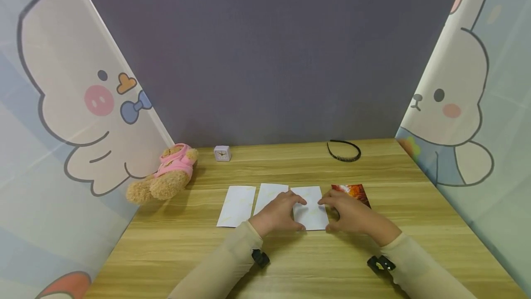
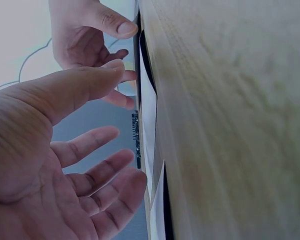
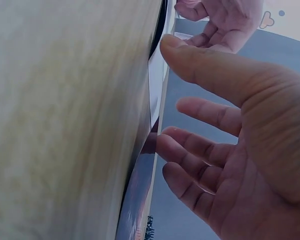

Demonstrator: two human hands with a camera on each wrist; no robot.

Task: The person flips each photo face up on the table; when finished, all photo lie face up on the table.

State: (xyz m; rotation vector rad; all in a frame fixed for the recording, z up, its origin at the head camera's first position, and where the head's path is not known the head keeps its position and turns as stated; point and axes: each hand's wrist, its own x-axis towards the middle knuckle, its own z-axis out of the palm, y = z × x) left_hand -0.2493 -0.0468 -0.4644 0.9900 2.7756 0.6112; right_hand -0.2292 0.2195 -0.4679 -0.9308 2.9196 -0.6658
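The left hand [image 1: 280,211] and the right hand [image 1: 352,211] face each other over the desk [image 1: 307,269], the fingers of both spread and gently bent, thumbs held apart, pinching nothing; between them lies a white card [image 1: 310,211], flat on the desk, the foremost fingertips of each hand reaching in over its sides and the thumbs by its near corners; whether any fingertip touches it I cannot tell.

Just left of the left fingers, partly hidden by that hand, is a second white card [image 1: 265,195]; farther left of those fingers lies a third white card [image 1: 236,205]; a red and orange picture card [image 1: 354,192] shows just beyond the right fingers, its near part covered by the right hand.

Well beyond the right fingers rests a black toothed headband [image 1: 348,159]; well beyond the left fingers, off to their left, stands a small white clock [image 1: 222,153]; still farther left of them a plush bear [image 1: 174,170] in a pink top lies against the side wall [image 1: 137,151].
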